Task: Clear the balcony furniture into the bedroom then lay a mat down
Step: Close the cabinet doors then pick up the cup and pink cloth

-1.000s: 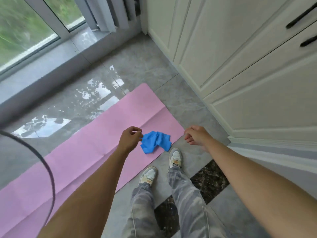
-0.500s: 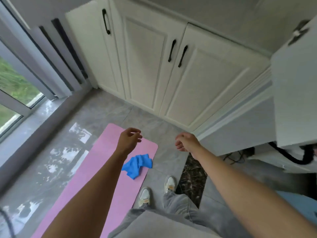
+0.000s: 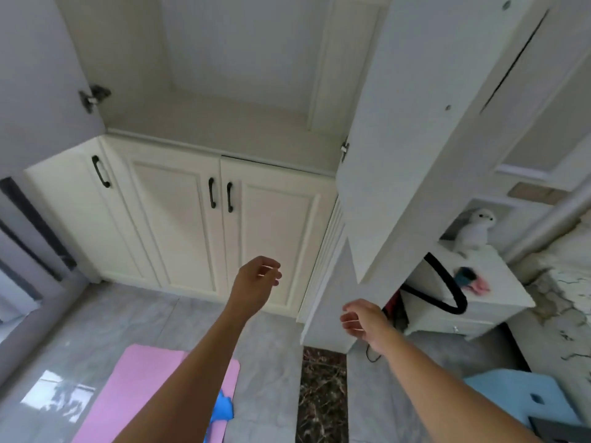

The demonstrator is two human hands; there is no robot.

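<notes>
A pink mat [image 3: 140, 385] lies flat on the grey tiled floor at the lower left. A crumpled blue cloth [image 3: 223, 408] rests on its near right corner, partly hidden by my left forearm. My left hand [image 3: 256, 281] is raised in front of the white cabinet doors, fingers loosely curled, holding nothing. My right hand [image 3: 363, 321] hangs lower to the right, near the cabinet's end panel, fingers apart and empty.
White lower cabinets [image 3: 179, 219] with black handles face me; an open upper cabinet door [image 3: 415, 129] juts out at the right. A white nightstand [image 3: 473, 302] carries a plush toy [image 3: 475, 230] and a black hose [image 3: 447, 289]. A light-blue stool [image 3: 518, 401] stands lower right.
The view has swung up from the floor to the cabinets. My left hand let go of the blue cloth, which stays on the mat, and both hands have risen.
</notes>
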